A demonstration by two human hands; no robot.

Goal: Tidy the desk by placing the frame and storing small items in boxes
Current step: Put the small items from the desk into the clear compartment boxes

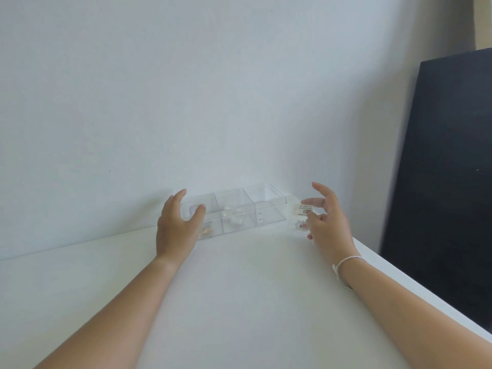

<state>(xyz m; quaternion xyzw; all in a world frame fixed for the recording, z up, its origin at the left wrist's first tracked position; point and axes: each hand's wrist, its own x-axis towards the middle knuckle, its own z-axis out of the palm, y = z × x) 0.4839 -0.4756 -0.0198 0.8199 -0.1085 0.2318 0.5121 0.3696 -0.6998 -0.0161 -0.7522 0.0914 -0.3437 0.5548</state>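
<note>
A row of clear plastic boxes (269, 209) stands on the white desk (239, 288) against the wall, with small pale items inside several compartments. My left hand (175, 230) is at the row's left end, fingers spread around the leftmost box, thumb on its front. My right hand (327, 222) hovers just right of the row with fingers apart. Beside its fingertips is a small clear packet with a printed label (302, 210); whether the fingers touch it I cannot tell. No frame is in view.
The white wall rises directly behind the boxes. A large black panel (447, 169) stands off the desk's right edge. The desk's right edge runs diagonally from behind my right hand to the lower right corner. A white band circles my right wrist.
</note>
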